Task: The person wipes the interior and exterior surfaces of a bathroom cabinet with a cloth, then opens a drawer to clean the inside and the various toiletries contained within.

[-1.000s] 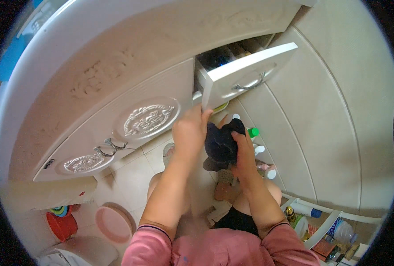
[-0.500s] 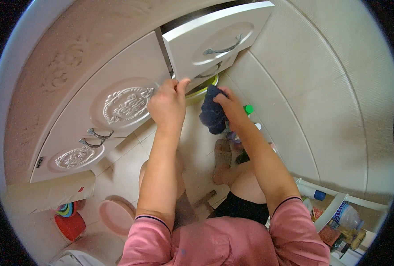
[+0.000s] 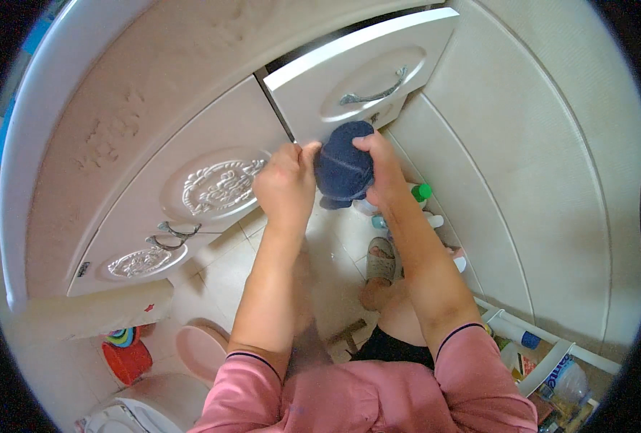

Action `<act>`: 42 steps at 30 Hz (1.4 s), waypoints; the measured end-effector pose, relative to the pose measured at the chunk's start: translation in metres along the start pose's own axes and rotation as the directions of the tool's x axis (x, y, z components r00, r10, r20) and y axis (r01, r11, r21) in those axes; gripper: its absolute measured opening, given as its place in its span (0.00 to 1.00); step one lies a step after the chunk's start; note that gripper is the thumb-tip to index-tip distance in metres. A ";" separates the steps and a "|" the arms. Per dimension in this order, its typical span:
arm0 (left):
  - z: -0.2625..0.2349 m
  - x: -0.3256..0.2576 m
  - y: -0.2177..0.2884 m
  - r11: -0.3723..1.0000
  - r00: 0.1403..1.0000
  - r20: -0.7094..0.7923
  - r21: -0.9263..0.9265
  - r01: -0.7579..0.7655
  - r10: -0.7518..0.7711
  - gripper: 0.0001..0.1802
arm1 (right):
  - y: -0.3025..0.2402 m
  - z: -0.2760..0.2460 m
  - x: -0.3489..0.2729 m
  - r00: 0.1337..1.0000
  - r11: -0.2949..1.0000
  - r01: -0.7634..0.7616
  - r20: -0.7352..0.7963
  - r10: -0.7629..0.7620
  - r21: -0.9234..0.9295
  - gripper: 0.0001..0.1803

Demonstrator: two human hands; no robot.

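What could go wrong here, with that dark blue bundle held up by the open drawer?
The dark blue cloth bundle is pinched between the left hand and right hand; it might slip onto the bottles on the floor. The open drawer juts out just above the hands, so knuckles could knock it.

Open drawer sticks out just above both hands, w/ a dark gap behind its top edge. Cabinet door blocks the left side. Wall shuts the right. Bottles and a slipper crowd the floor below; bare tiles lie left of them.
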State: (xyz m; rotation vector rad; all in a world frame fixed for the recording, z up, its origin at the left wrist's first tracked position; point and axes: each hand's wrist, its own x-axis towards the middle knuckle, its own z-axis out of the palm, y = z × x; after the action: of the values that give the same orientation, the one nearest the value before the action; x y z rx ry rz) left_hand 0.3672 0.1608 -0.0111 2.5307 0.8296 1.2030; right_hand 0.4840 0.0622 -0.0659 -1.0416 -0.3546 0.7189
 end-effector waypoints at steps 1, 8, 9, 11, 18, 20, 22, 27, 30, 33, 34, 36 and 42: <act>-0.002 0.001 -0.002 1.000 1.000 0.008 0.011 0.002 -0.002 0.18 | -0.009 0.008 -0.002 1.000 1.000 0.001 0.007 -0.001 0.005 0.15; 0.004 0.010 0.003 1.000 1.000 -0.029 -0.027 0.000 -0.001 0.20 | -0.045 0.022 0.001 0.991 0.988 -0.125 -0.052 0.121 -0.094 0.17; 0.003 0.010 0.002 1.000 1.000 -0.030 -0.029 -0.001 0.000 0.20 | -0.045 0.020 0.001 0.994 0.970 -0.108 -0.044 0.101 -0.217 0.18; 0.004 0.009 -0.003 1.000 0.999 -0.028 0.002 0.019 -0.019 0.20 | -0.047 0.020 -0.001 0.997 0.937 -0.080 -0.036 0.072 -0.339 0.19; 0.004 0.006 -0.002 0.995 0.997 0.001 -0.048 0.083 -0.083 0.19 | -0.086 0.018 -0.011 0.982 0.962 -0.165 -0.056 0.181 0.217 0.20; 0.004 0.004 -0.002 0.989 0.994 0.012 -0.098 0.108 -0.107 0.17 | -0.102 0.026 0.001 0.988 0.989 -0.117 -0.088 0.125 0.086 0.19; 0.005 0.002 -0.006 0.993 0.998 -0.005 -0.094 0.069 -0.069 0.16 | -0.108 0.039 0.007 0.991 0.996 -0.065 -0.117 0.057 -0.066 0.16; 0.003 0.005 -0.001 0.997 1.000 -0.019 -0.071 0.012 -0.013 0.14 | -0.095 0.041 0.018 0.972 0.998 0.026 -0.236 -0.010 0.064 0.11; 0.006 0.009 -0.003 0.998 0.999 -0.019 -0.044 0.040 -0.041 0.15 | -0.094 0.044 0.025 0.955 0.999 0.043 -0.293 -0.034 0.025 0.09; 0.008 0.017 0.002 0.998 0.997 -0.069 0.041 0.045 -0.042 0.15 | -0.094 0.057 0.037 0.943 0.998 0.037 -0.333 -0.021 0.042 0.09; 0.009 0.017 0.001 0.998 0.994 -0.092 0.042 0.054 -0.050 0.15 | -0.094 0.056 0.036 0.962 0.999 0.026 -0.273 -0.012 0.048 0.09; 0.008 0.017 0.001 0.997 0.992 -0.113 0.041 0.061 -0.056 0.15 | -0.092 0.054 0.035 0.976 0.998 0.016 -0.216 -0.004 0.054 0.10; 0.002 -0.002 0.000 0.977 0.991 0.031 -0.168 0.131 -0.127 0.13 | -0.073 0.030 0.017 0.988 0.998 -0.029 -0.155 0.019 -0.063 0.11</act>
State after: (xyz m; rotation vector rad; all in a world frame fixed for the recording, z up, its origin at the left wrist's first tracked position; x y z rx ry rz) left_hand 0.3679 0.1594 -0.0136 2.3122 0.8350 1.1537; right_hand 0.5058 0.0713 0.0119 -1.1576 -0.2331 0.6466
